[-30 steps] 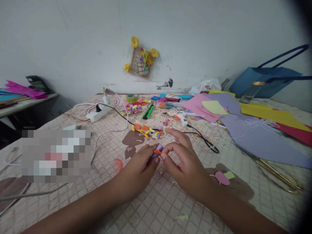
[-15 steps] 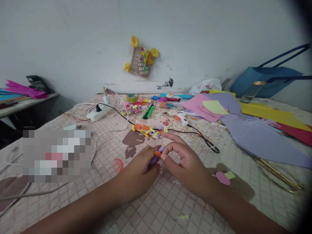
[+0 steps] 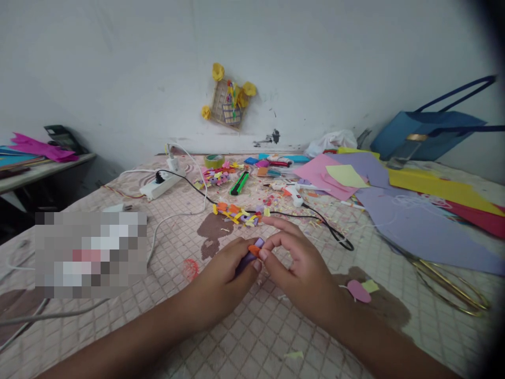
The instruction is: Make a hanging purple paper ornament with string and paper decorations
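My left hand [image 3: 226, 271] is closed around a small purple paper piece [image 3: 245, 261], which looks folded or rolled; much of it is hidden by the fingers. Against its upper end lies a small orange paper piece [image 3: 253, 250]. Thumb and forefinger of my right hand [image 3: 302, 263] pinch the orange piece at its right edge, while the other fingers stick out forward. Just beyond my hands lies a bundle of purple, orange and yellow paper pieces [image 3: 236, 213].
A green box cutter [image 3: 239, 183], a tape roll [image 3: 214, 161] and a white glue gun [image 3: 294, 196] lie farther back among paper scraps. Coloured sheets [image 3: 426, 226] and gold-handled scissors [image 3: 453, 284] are at right. A power strip [image 3: 163, 184] with cables stands at left.
My left thumb has come up onto the purple piece near the orange one. Both hands stay close together, and the view has shifted slightly.
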The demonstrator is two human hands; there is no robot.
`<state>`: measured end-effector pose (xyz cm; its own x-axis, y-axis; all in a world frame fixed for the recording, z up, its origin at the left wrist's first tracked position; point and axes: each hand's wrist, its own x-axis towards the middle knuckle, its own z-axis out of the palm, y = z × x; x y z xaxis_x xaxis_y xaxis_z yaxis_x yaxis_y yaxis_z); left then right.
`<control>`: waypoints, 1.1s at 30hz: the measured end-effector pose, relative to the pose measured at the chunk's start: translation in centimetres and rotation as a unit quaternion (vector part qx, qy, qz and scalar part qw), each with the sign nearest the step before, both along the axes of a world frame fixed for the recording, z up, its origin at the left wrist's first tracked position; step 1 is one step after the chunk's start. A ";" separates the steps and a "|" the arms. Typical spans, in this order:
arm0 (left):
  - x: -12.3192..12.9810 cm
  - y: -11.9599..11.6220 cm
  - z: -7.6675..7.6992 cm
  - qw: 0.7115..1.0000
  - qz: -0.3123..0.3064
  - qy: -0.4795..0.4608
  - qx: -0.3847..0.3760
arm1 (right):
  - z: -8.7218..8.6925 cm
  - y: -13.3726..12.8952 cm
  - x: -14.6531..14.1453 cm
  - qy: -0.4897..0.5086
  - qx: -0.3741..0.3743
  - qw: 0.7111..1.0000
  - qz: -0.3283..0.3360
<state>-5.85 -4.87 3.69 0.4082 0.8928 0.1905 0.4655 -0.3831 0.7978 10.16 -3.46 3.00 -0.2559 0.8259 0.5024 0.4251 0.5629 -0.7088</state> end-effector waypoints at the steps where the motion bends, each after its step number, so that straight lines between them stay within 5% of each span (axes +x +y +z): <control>1: 0.0 0.0 0.0 1.000 0.003 0.000 0.002 | 0.0 0.0 0.0 0.003 0.000 1.000 0.001; 33: -0.4 0.7 -0.8 0.991 -0.015 -0.110 -0.071 | 0.4 -0.8 0.0 -0.014 0.072 0.997 0.020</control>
<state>-6.25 -4.19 2.90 0.3968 0.9053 0.1515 0.2642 -0.2708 0.9257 10.16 -4.30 3.37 -0.3032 0.7350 0.6066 0.4188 0.6745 -0.6080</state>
